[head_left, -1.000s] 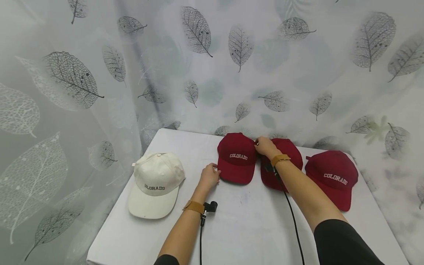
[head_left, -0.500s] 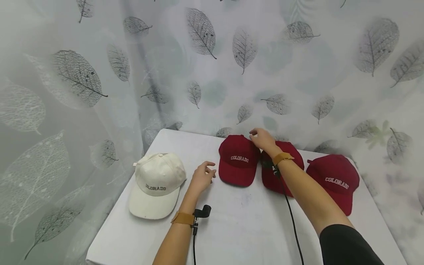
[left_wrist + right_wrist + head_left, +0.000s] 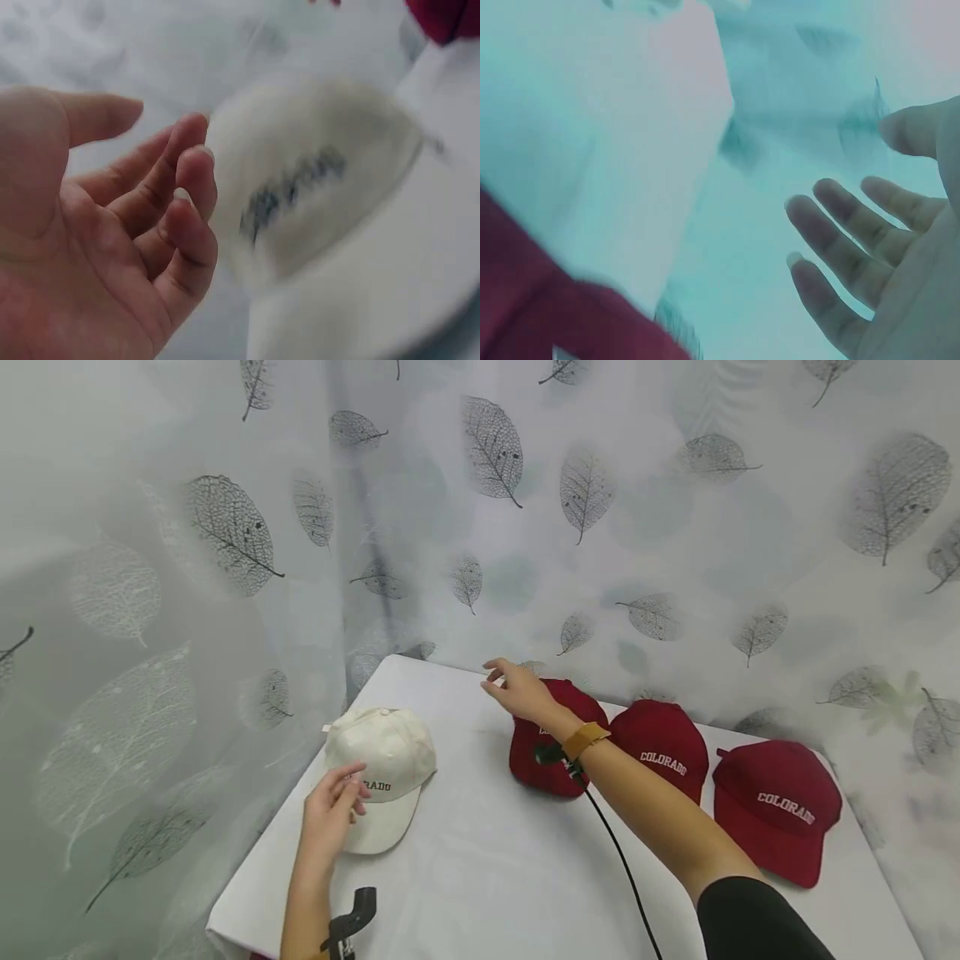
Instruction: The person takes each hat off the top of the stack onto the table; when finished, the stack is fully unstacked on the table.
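Observation:
My left hand (image 3: 330, 810) overlaps the left side of a cream baseball cap (image 3: 397, 752) in the head view, its fingers loosely bent and holding nothing. In the left wrist view the fingertips (image 3: 196, 165) are right beside the cap's dark-lettered front. Over the leftmost of three dark red caps (image 3: 531, 764) reaches my right hand (image 3: 517, 689), with nothing in it. Its wrist and forearm hide much of that cap's lettering. Fairly straight, spread fingers (image 3: 817, 225) show in the right wrist view, with the red cap at the lower left.
Two more dark red "COLORADO" caps, a middle one (image 3: 660, 743) and a right one (image 3: 780, 802), lie along the back right of the white table (image 3: 480, 860). A leaf-patterned curtain (image 3: 540, 560) hangs behind and to the left. A black cable (image 3: 626, 868) trails from the right wrist.
My right hand has let go of the leftmost red cap and moved left above it. The left hand has left that cap's brim side and moved left to the cream cap. The head view has shifted.

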The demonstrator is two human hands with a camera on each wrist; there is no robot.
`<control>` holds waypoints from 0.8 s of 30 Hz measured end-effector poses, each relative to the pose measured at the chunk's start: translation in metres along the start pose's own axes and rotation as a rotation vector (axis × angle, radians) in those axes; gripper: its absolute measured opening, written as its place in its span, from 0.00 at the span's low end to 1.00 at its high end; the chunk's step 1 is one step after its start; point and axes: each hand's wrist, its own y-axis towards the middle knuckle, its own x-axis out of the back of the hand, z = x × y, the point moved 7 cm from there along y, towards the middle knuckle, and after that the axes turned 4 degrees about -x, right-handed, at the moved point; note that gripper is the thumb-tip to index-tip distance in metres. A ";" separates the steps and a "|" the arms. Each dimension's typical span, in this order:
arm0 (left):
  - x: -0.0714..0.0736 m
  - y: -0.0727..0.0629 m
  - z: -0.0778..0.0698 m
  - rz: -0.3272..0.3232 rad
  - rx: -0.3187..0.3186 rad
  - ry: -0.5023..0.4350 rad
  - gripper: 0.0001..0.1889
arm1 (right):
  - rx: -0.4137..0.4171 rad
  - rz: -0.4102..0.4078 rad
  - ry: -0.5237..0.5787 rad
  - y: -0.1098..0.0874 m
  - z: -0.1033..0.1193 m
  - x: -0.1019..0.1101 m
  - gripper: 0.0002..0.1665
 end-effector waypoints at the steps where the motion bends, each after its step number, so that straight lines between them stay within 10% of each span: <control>1: 0.015 -0.005 0.009 -0.042 0.029 0.029 0.15 | 0.005 0.019 0.003 0.002 0.008 -0.011 0.29; 8: 0.070 -0.023 0.059 -0.249 0.136 0.143 0.19 | 0.022 0.175 0.051 0.019 0.043 -0.078 0.32; 24: 0.076 -0.025 0.103 -0.313 0.244 0.221 0.19 | 0.020 0.336 0.219 0.025 0.045 -0.146 0.25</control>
